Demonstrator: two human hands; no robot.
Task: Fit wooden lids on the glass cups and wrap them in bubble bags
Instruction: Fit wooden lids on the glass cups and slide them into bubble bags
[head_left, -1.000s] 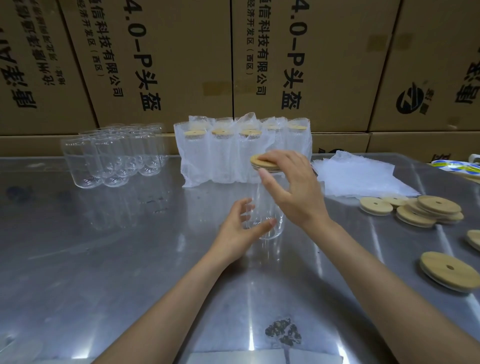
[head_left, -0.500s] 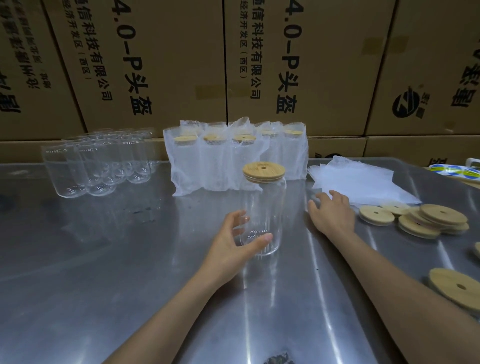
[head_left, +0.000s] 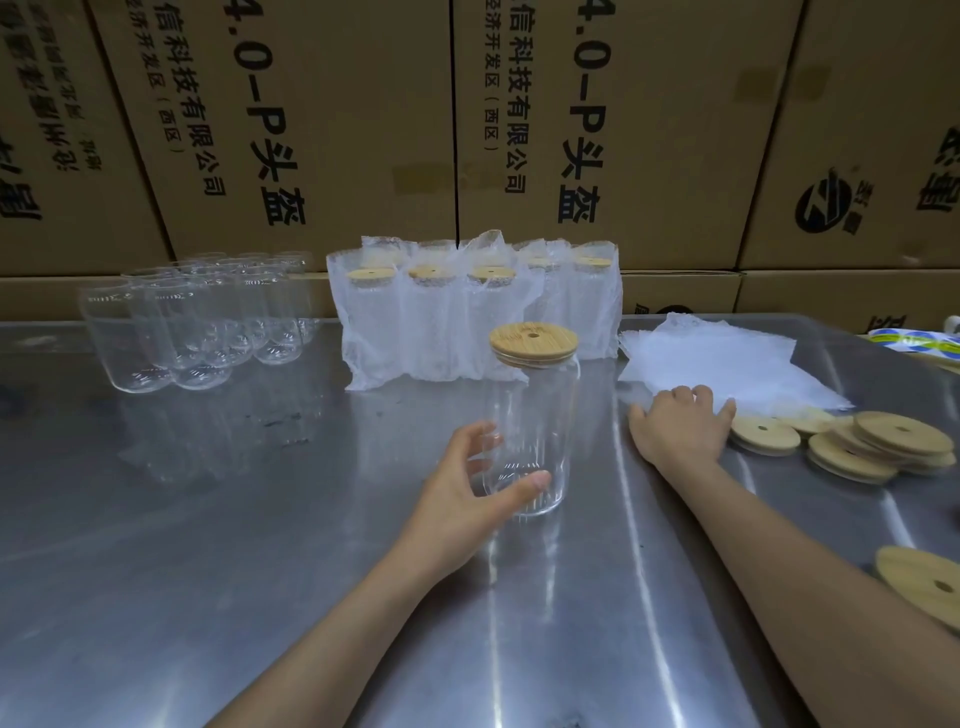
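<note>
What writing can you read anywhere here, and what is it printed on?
"4.0-P头盔": large black print, running sideways, on the middle cardboard box.
"4.0-P头盔": the same print on the next cardboard box to the right.
"信科技有限公司" and "(西区)": smaller lines on both of these boxes; their upper ends are cut off.
Round black logo on the far right box: its small characters are too blurred to read.
Far left box: print cut off and blurred.
Wooden lids, glass cups: no text.

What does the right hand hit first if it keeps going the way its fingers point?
Most likely the stack of bubble bags: the right hand lies flat on the table, fingertips at the stack's near edge. Whether they already touch is unclear.
</note>
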